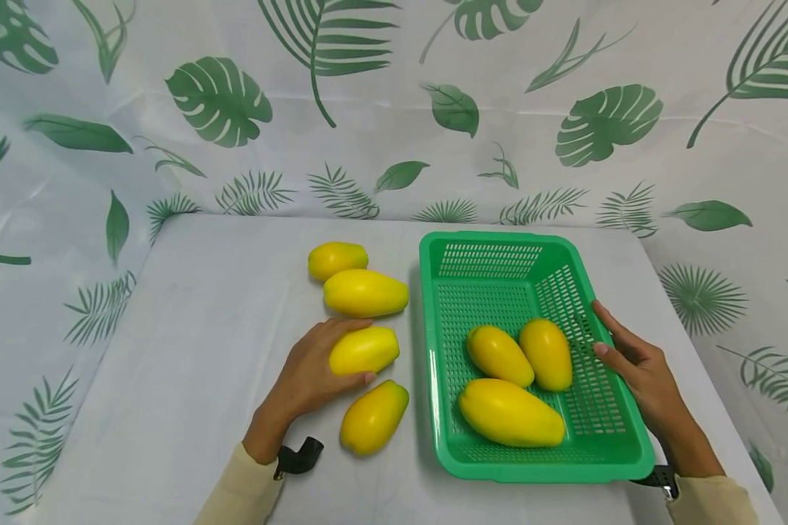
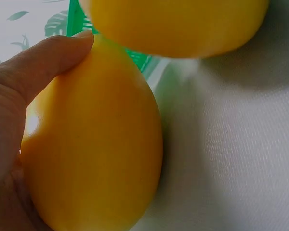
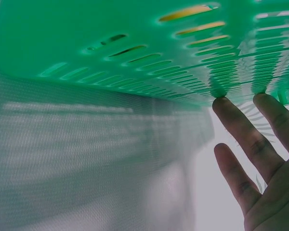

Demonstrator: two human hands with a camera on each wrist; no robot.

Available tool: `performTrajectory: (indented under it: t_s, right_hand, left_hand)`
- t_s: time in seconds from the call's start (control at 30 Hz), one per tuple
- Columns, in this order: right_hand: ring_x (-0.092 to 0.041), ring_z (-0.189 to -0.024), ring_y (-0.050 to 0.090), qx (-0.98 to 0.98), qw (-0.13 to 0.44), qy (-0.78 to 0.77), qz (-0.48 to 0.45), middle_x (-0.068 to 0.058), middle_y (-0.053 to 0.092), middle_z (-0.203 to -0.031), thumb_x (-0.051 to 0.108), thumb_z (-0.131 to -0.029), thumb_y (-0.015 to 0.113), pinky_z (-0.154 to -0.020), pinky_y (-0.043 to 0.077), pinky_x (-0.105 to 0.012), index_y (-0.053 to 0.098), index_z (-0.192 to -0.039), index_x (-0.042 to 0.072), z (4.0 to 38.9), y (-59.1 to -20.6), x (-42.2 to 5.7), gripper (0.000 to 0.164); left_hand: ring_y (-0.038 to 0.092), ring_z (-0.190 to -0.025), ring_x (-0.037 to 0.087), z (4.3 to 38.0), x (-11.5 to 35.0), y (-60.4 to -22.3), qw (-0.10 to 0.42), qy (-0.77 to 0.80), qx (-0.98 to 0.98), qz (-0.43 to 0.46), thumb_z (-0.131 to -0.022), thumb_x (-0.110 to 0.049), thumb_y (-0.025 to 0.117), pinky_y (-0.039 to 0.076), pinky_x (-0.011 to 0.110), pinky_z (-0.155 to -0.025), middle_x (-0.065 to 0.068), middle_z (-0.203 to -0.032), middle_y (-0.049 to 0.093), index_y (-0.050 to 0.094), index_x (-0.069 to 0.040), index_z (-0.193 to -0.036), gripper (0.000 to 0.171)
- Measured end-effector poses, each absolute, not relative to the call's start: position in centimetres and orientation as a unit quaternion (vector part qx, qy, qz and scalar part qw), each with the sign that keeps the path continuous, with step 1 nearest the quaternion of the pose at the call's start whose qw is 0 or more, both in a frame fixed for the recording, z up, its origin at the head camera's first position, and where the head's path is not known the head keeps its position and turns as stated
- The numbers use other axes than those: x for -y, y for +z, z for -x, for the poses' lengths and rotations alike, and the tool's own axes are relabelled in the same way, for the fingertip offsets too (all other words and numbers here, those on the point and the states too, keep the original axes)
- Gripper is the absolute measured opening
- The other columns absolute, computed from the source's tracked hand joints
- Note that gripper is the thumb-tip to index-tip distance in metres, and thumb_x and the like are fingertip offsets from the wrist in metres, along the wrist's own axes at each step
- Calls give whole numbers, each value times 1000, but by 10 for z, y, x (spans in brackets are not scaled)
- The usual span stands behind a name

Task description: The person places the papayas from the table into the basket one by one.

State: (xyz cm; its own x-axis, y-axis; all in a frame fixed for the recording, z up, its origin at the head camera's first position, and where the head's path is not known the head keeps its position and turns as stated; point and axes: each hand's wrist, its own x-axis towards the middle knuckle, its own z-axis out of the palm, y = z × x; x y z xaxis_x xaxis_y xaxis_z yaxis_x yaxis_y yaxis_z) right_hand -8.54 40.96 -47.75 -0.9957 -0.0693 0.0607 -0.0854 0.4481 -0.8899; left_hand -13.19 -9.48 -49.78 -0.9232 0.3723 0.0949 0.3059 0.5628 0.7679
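My left hand (image 1: 315, 368) curls round a yellow papaya (image 1: 366, 351) on the table; in the left wrist view the thumb lies along that papaya (image 2: 96, 139). Another papaya (image 1: 374, 419) with a greenish tip lies just nearer than it, and two more, a large papaya (image 1: 368, 293) and a smaller papaya (image 1: 337, 260), lie beyond. To the right stands a green plastic basket (image 1: 435, 408) with three papayas inside. My right hand (image 1: 646, 379) holds its right rim, thumb over the edge. In the right wrist view, fingertips (image 3: 221, 102) touch the basket's slotted outer wall.
A white cloth covers the table (image 1: 190, 350). Behind and at the sides hangs a white sheet (image 1: 368, 146) printed with green leaves. A narrow strip of tabletop separates the loose papayas from the basket's left wall.
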Motion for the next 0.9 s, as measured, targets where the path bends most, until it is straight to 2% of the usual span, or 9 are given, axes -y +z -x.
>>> performTrajectory:
  t_s: [0.9]
  right_hand:
    - [18, -136, 49, 862, 8, 506, -44, 11, 37, -172, 1, -110, 51, -87, 58, -12, 31, -168, 16, 85, -476, -409, 64]
  left_hand:
    - [61, -126, 15, 137, 83, -459, -24, 461, -856, -231, -79, -45, 93, 52, 45, -102, -10, -141, 65, 63, -34, -145, 74]
